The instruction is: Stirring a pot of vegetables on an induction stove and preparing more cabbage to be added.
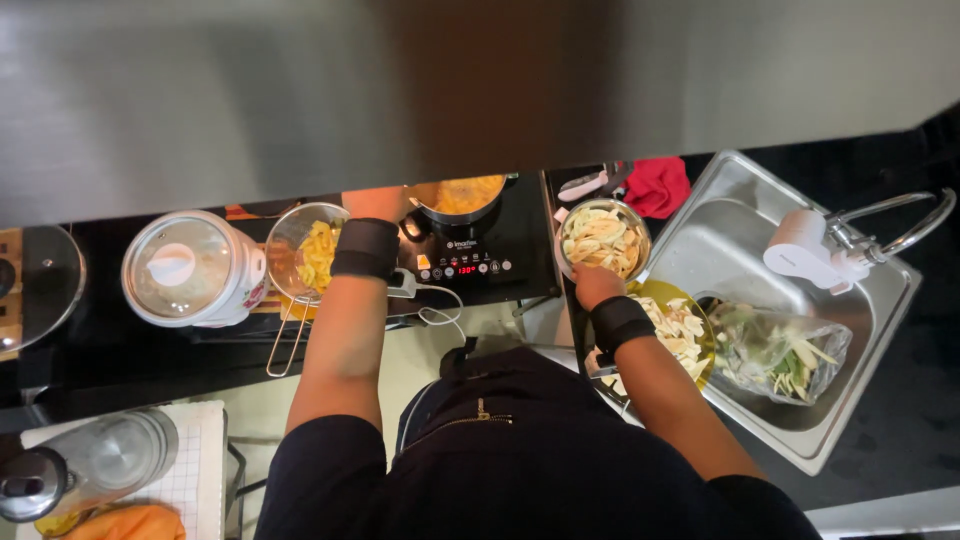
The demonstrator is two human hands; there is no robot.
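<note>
My left hand (375, 204) reaches to the back of the counter, between a wire strainer (300, 232) of yellow fried pieces and the handle of a dark pot (462, 198) of orange-yellow liquid. Its fingers are hidden under the steel hood, so its grip is unclear. The pot stands on a black induction cooker (480, 258). My right hand (598, 285) grips the near rim of a metal bowl (603, 240) filled with pale sliced pieces. Just below that hand lies a yellow plate (700, 315) with more pale slices. Both wrists wear black bands.
A white rice cooker (190, 268) with a glass lid stands left of the strainer. A steel sink (860, 330) at right holds a plastic bag of greens (780, 352) under a faucet (840, 245). A red cloth (656, 185) lies behind the bowl. A glass kettle (90, 465) stands lower left.
</note>
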